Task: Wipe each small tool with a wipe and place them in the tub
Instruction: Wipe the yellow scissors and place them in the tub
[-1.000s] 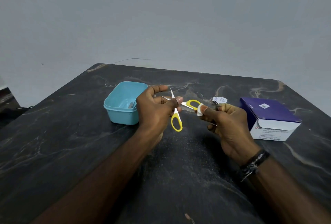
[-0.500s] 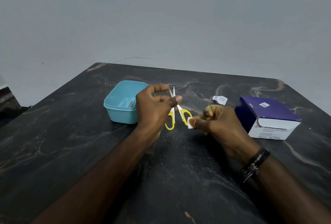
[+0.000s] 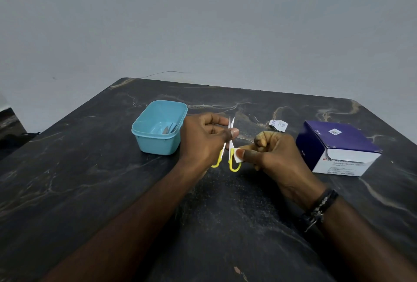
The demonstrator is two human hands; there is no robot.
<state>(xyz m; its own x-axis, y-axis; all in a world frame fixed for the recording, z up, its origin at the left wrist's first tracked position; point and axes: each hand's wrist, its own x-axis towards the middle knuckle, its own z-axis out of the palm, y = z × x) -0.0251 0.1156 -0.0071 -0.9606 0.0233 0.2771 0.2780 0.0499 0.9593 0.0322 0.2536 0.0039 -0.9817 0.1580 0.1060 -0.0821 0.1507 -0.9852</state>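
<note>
My left hand (image 3: 203, 139) pinches small yellow-handled scissors (image 3: 232, 159) near the pivot, blades up and slightly apart, handles hanging down. My right hand (image 3: 273, 157) pinches a small white wipe (image 3: 238, 155) between thumb and fingers and presses it against the right handle shank. Both hands are above the middle of the table. The light blue tub (image 3: 155, 144) stands just left of my left hand, with a metal tool (image 3: 167, 130) lying inside.
A purple and white box of alcohol swabs (image 3: 338, 148) stands at the right of the dark marbled table (image 3: 90, 180). A torn white wipe wrapper (image 3: 278, 124) lies behind my right hand. A grey wall rises behind the table.
The scissors have swung from splayed wide to nearly upright with the blades almost together. My right hand has brought the wipe onto the right handle shank.
</note>
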